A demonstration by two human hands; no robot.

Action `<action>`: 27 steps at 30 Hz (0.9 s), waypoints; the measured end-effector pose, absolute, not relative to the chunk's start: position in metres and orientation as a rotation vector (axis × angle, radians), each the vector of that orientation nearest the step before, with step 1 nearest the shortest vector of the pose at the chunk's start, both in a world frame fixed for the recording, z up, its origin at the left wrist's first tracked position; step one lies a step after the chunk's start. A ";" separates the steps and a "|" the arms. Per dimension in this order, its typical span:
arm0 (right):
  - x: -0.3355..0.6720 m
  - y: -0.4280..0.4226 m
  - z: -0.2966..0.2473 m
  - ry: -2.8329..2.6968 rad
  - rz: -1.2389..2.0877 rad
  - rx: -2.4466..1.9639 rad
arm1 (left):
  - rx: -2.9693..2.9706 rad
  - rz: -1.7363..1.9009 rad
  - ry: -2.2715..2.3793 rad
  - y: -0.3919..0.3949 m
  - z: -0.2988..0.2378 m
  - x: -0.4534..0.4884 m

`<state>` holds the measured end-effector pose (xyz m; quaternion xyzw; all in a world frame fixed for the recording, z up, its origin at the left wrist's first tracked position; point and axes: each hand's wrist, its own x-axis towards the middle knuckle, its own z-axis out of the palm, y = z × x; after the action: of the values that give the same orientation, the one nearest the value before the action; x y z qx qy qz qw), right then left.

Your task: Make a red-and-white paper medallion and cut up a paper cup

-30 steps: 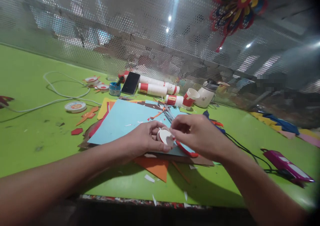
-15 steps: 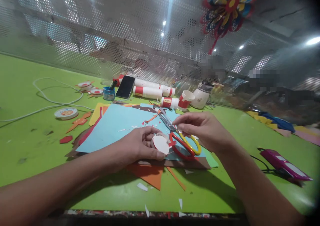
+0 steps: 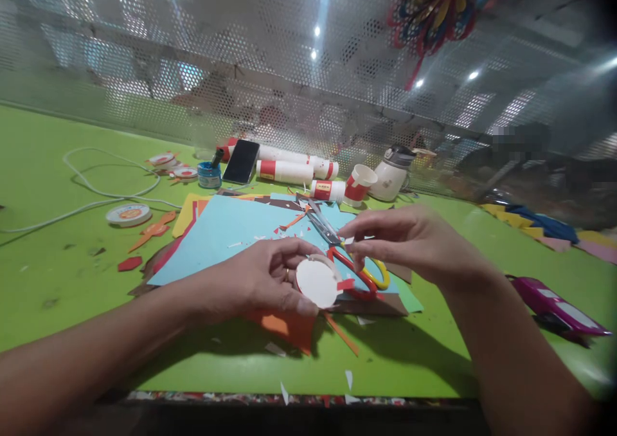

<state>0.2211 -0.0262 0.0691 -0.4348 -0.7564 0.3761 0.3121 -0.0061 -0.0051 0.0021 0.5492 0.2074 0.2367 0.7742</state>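
My left hand [image 3: 270,275] is closed around the edge of a round white paper disc [image 3: 317,284], like a cut-off cup bottom, with a red paper tab [image 3: 345,285] sticking out on its right. The disc's flat face is tilted up towards me. To its right, my right hand [image 3: 405,243] pinches a small white scrap [image 3: 349,245], perhaps paper, between thumb and fingertips. Behind and below the hands, scissors [image 3: 324,229] with one red and one yellow handle lie on light blue paper [image 3: 236,230]. My right fingers partly hide the handles.
Paper cups [image 3: 359,185], a phone [image 3: 241,161], a blue jar [image 3: 209,175] and a white flask [image 3: 391,173] stand at the back. Left are a white cable [image 3: 116,198] and a round lid-like piece [image 3: 128,215]. A magenta device [image 3: 559,307] lies right; scraps litter the front edge.
My left hand has lifted the disc slightly and turned its white face more towards me. My right hand has shifted a little right, still pinching the scrap.
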 end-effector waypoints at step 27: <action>0.210 -0.050 0.072 -2.413 0.482 -1.036 | 1.167 0.333 0.352 -0.009 0.001 -0.009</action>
<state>0.2104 -0.0502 0.0718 -0.3775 -0.8787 0.1755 0.2336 -0.0093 -0.0091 0.0011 0.5455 0.1647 0.1556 0.8069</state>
